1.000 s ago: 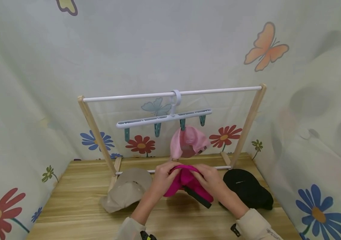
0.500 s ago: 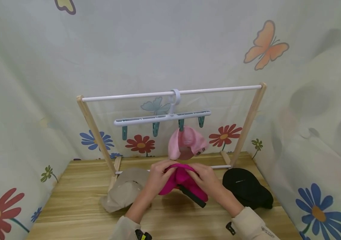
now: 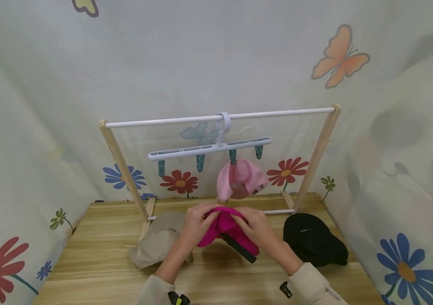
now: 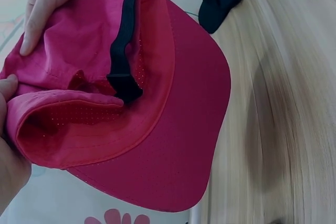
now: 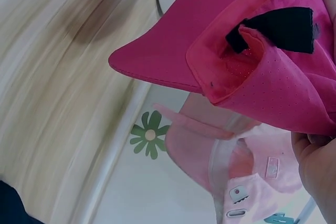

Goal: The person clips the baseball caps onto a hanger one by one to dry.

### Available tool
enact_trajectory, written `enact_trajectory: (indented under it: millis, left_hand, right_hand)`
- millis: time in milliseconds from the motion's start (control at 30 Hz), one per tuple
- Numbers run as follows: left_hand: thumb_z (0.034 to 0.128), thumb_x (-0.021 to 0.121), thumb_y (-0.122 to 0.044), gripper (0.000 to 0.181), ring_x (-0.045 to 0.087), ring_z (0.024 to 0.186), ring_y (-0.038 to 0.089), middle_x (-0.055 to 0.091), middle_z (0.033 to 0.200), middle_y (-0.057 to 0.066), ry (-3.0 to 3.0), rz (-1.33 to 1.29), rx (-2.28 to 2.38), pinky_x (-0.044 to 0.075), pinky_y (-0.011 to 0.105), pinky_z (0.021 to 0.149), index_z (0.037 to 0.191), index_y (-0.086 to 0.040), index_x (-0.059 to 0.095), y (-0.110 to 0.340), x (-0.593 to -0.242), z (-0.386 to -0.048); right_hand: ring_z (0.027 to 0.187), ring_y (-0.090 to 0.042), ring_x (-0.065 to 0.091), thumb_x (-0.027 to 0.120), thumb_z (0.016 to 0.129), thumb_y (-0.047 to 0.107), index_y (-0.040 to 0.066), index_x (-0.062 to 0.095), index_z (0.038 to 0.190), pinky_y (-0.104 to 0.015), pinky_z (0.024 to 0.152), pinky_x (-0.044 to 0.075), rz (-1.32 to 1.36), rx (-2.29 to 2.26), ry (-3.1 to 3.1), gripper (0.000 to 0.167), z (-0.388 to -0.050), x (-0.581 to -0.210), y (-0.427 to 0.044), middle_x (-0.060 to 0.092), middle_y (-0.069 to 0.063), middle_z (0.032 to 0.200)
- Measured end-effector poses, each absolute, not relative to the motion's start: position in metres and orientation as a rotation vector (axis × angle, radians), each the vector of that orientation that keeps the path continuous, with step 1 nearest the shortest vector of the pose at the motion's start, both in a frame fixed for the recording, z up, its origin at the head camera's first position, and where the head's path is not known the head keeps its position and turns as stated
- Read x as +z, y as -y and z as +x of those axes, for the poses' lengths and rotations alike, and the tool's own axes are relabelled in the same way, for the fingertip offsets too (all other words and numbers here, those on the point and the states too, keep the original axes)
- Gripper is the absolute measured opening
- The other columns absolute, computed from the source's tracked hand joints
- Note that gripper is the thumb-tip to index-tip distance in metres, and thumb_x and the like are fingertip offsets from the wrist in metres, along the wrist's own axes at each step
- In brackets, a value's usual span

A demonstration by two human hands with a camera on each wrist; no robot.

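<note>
Both hands hold a magenta baseball cap (image 3: 226, 228) above the table, in front of the rack. My left hand (image 3: 197, 224) pinches its top edge from the left, thumb toward me. On the right side my right hand (image 3: 256, 228) pinches the same edge. A black strap (image 4: 122, 51) dangles loose across the cap's opening in the left wrist view, and the brim (image 5: 163, 45) points down toward the table. Beyond the hands, a light pink cap (image 3: 242, 176) hangs from a green clip (image 3: 233, 156) of a white clip hanger (image 3: 186, 152).
The hanger hooks over the white rail (image 3: 277, 113) of a wooden-sided rack (image 3: 317, 148). Other green clips hang along it, including a far-left clip (image 3: 161, 168). A beige cap (image 3: 159, 239) lies left on the wooden table (image 3: 98, 254), a black cap (image 3: 312, 239) right. Patterned cloth surrounds the table.
The hands and the magenta cap have shifted slightly left and toward the beige cap. Both hands keep their hold on its edge.
</note>
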State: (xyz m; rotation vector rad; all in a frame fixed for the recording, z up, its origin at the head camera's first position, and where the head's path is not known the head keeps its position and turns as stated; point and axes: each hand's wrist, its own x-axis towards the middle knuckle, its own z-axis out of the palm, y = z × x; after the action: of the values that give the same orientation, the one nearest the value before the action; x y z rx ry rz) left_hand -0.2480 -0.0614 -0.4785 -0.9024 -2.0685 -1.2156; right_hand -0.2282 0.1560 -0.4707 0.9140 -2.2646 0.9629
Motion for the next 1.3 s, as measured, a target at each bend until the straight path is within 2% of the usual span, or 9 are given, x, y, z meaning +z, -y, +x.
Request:
enact_trajectory:
  millis: [333, 667, 900, 1067, 1300]
  left_hand:
    - [0.0912, 0.073, 0.000, 0.015, 0.073, 0.097, 0.032, 0.075, 0.105, 0.013, 2.064, -0.895, -1.230, 0.061, 0.039, 0.084, 0.106, -0.002, 0.077, 0.066, -0.477, -0.246]
    - [0.0913, 0.073, -0.001, 0.016, 0.074, 0.098, 0.027, 0.076, 0.105, 0.010, 2.057, -0.870, -1.220, 0.061, 0.036, 0.083, 0.106, -0.003, 0.078, 0.074, -0.475, -0.244]
    - [0.0893, 0.075, -0.001, 0.018, 0.074, 0.093, 0.022, 0.077, 0.100, 0.010, 2.030, -0.841, -1.192, 0.061, 0.032, 0.081, 0.106, -0.006, 0.079, 0.080, -0.474, -0.246]
    - [0.0898, 0.075, -0.001, 0.018, 0.073, 0.087, 0.019, 0.076, 0.096, 0.007, 2.033, -0.829, -1.192, 0.062, 0.032, 0.076, 0.106, -0.006, 0.079, 0.084, -0.469, -0.244]
    - [0.0911, 0.074, -0.003, 0.015, 0.073, 0.086, 0.018, 0.076, 0.096, 0.004, 2.051, -0.795, -1.208, 0.062, 0.034, 0.076, 0.104, -0.008, 0.079, 0.090, -0.467, -0.244]
  right_hand:
    - [0.092, -0.018, 0.073, 0.071, 0.095, 0.009, 0.007, 0.075, 0.113, -0.037, 0.084, 0.061, 0.869, 1.019, 2.339, 0.019, -0.226, -0.467, -0.151, 0.076, -0.005, 0.102]
    - [0.088, -0.015, 0.072, 0.070, 0.095, 0.009, 0.007, 0.076, 0.111, -0.035, 0.079, 0.062, 0.875, 1.052, 2.288, 0.016, -0.230, -0.472, -0.140, 0.076, -0.004, 0.100]
    - [0.095, -0.019, 0.073, 0.070, 0.095, 0.008, 0.006, 0.075, 0.113, -0.038, 0.084, 0.061, 0.870, 1.085, 2.242, 0.019, -0.232, -0.472, -0.130, 0.076, -0.007, 0.105]
    - [0.090, -0.016, 0.071, 0.069, 0.096, 0.009, 0.006, 0.075, 0.111, -0.034, 0.079, 0.061, 0.869, 1.114, 2.229, 0.017, -0.234, -0.469, -0.125, 0.076, -0.007, 0.104]
    - [0.087, -0.013, 0.070, 0.069, 0.096, 0.009, 0.007, 0.075, 0.109, -0.033, 0.078, 0.061, 0.889, 1.143, 2.194, 0.015, -0.237, -0.467, -0.117, 0.076, -0.005, 0.101]
